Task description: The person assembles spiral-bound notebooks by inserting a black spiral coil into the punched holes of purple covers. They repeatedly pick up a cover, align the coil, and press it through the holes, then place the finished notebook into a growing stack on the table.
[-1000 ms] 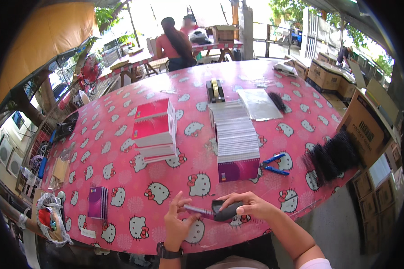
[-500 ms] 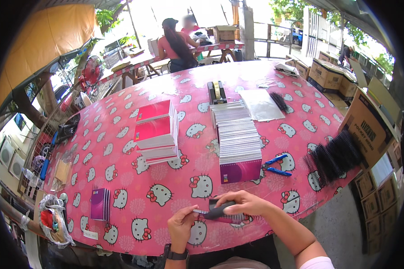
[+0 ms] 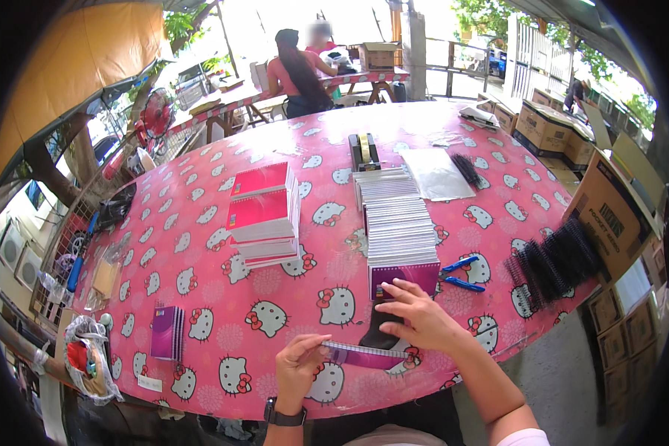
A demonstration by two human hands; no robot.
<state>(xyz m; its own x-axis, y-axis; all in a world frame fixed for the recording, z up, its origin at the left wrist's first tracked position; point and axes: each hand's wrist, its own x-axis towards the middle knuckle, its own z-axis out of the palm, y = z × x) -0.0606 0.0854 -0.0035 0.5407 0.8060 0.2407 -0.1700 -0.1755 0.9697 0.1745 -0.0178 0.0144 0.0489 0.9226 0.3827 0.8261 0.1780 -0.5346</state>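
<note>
Landmark: notebook row [image 3: 399, 230] on the counter [image 3: 193, 253]. Left hand [image 3: 297, 364] pinches one end of a purple spiral notebook [image 3: 368, 357], on the near side of the row. Right hand [image 3: 418, 316], fingers spread, is over a black tool [image 3: 380, 334] just in front of the row (can't tell if touching). Blue-handled pliers [image 3: 464, 275]: right of row. Pink-red notebook stacks [image 3: 260, 209]: left of it.

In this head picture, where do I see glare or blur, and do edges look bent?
Head view: glare whitens the far part of the table, and the outdoors is overexposed; head view: one person at the top has a blurred head; head view: the table's edges look bowed, the corners black.
</note>
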